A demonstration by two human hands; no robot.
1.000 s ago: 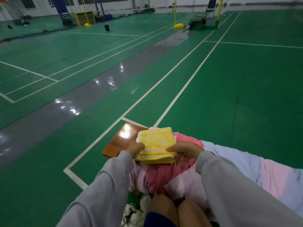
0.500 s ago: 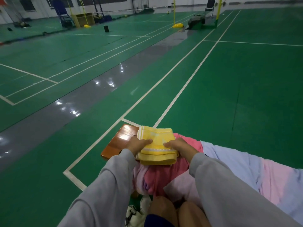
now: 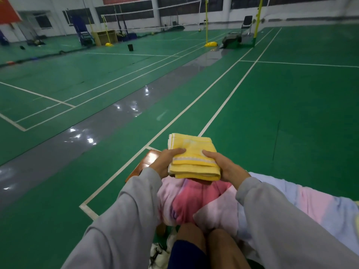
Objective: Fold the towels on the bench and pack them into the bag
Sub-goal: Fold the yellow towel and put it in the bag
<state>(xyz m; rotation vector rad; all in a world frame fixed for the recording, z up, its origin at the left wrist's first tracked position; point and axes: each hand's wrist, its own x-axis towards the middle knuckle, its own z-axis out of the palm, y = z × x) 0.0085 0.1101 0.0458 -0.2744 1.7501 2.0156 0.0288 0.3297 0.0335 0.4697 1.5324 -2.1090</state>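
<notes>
- A yellow terry towel with a pale stripe (image 3: 193,158), folded into a thick square of several layers, is held between both hands, just above the pile beneath.
- The left hand (image 3: 165,162) grips the towel's left edge, thumb on top. The right hand (image 3: 226,167) grips the right edge the same way.
- Directly below the hands lies a rumpled, unfolded heap of pink and lilac towels (image 3: 192,202), trailing off past the right hand.
- A glossy brown wooden counter (image 3: 148,161) shows just beyond the left hand, mostly covered by the heap.
- Below the left forearm, near the knees, sits a cream fabric item with a metal clasp (image 3: 158,253). It may be the bag, but too little shows to tell.
- Progress appears early: one towel looks folded, none is visibly packed, and the pink heap remains to fold.
</notes>
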